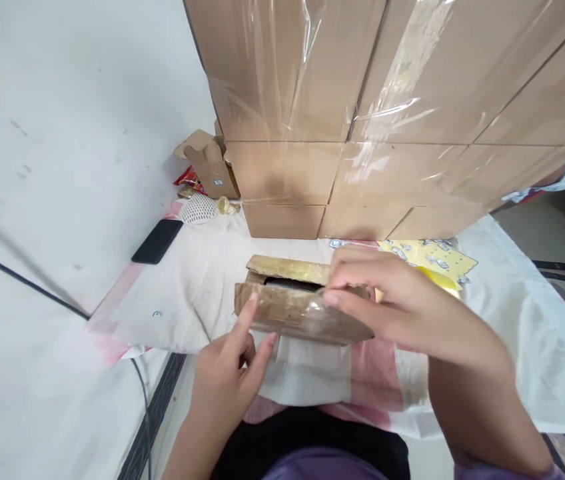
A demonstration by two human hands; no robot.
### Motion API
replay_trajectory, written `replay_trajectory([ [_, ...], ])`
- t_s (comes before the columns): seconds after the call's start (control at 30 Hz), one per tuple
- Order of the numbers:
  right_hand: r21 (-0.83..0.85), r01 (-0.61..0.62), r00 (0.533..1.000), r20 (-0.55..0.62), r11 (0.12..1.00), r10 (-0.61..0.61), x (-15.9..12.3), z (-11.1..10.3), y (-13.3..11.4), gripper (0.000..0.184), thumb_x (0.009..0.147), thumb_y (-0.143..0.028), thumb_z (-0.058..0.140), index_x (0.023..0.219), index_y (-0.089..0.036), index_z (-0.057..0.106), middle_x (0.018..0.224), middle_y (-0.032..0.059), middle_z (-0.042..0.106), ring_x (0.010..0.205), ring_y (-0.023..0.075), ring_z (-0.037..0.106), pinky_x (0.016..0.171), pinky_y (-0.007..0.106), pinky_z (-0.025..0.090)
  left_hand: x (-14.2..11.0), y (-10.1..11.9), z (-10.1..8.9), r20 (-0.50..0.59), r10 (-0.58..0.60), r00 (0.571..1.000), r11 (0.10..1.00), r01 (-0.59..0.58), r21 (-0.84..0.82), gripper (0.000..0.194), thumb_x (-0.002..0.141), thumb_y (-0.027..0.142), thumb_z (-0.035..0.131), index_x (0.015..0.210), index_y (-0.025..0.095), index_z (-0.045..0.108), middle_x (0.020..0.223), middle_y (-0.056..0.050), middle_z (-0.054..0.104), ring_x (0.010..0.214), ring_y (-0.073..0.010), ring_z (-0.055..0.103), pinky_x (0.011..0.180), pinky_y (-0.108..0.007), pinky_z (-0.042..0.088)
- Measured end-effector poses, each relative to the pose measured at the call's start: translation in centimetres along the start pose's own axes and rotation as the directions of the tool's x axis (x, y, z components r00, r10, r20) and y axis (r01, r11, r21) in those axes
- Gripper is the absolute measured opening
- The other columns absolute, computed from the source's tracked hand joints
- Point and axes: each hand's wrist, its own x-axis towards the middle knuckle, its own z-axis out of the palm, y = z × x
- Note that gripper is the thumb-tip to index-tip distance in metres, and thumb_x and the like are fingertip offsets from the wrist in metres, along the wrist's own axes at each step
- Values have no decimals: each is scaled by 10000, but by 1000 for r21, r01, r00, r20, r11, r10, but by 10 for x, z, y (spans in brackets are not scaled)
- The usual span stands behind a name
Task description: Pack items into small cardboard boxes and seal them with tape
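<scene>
A small cardboard box (pixel 287 313) lies on a white cloth (pixel 187 293), its top flaps partly open with something dark inside. My left hand (pixel 230 377) touches the box's near left corner, index finger and thumb stretched out against the cardboard. My right hand (pixel 392 303) reaches over the box from the right. Its fingertips are pinched together on a strip of clear tape (pixel 312 313) that runs over the box's front flap.
A tall stack of plastic-wrapped cartons (pixel 387 120) stands right behind the box. A black phone (pixel 157 241), a white mesh object (pixel 198 209) and a small open carton (pixel 210 167) lie at the back left near the wall. Yellow printed paper (pixel 432 257) lies to the right.
</scene>
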Motion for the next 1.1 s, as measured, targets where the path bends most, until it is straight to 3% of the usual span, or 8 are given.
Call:
replay_trajectory([
  [0.1,-85,-100,992,73,991,106,25,23,23,258,990,-202,549,745,-191,629,776,11,620,797,167,569,718,317,404,17,5,8,59,249,967,967,-251,42,509,1004,270,564,1494,208,441,558,109,526,470,-90,504,523,-207,395],
  [0.2,-173,-142,984,78,975,158,36,36,38,235,964,-166,560,738,-177,625,779,24,626,816,179,556,725,315,377,27,9,19,157,351,923,928,-366,75,441,1013,270,536,1445,193,496,593,83,607,491,-123,561,522,-264,396],
  [0.5,-262,-252,950,119,932,290,40,45,51,249,942,-243,628,701,-187,600,813,39,651,866,205,570,710,316,380,7,-1,44,130,308,943,948,-316,47,402,1000,216,535,1395,144,535,591,61,628,476,-129,563,515,-275,404],
  [0.67,-584,-227,942,72,779,329,49,50,45,221,931,-377,680,966,-161,656,1089,136,655,999,296,606,714,356,465,-1,-3,53,108,297,949,954,-300,8,409,991,205,539,1398,163,520,585,65,607,480,-128,561,520,-267,422],
  [0.77,-659,-407,880,-99,632,464,59,44,46,828,670,-575,892,1276,-120,558,1232,219,602,1101,415,595,739,428,529,-5,-4,57,171,233,957,972,-232,-25,448,996,233,530,1437,181,473,579,79,595,471,-126,566,504,-255,435],
  [0.8,-645,-447,863,-129,619,489,59,41,48,900,638,-597,903,1306,-116,537,1225,220,609,1112,433,596,762,454,542,-6,-4,58,194,206,959,979,-203,-36,462,998,245,522,1451,185,454,569,86,584,458,-125,561,491,-249,436],
  [0.93,-406,-429,899,-111,807,423,21,35,64,692,885,-564,688,1434,-213,452,1285,149,632,1124,363,648,851,468,567,-12,-6,67,192,167,967,985,-156,-72,473,996,250,505,1460,202,426,559,92,572,454,-130,557,480,-239,446],
  [1.1,-171,-324,936,82,930,342,-62,54,85,1400,629,-590,895,1632,-354,-54,1679,147,190,1341,411,535,892,454,605,-14,-18,74,93,246,965,967,-238,-87,466,990,163,524,1448,221,466,620,61,624,500,-120,566,523,-234,456],
])
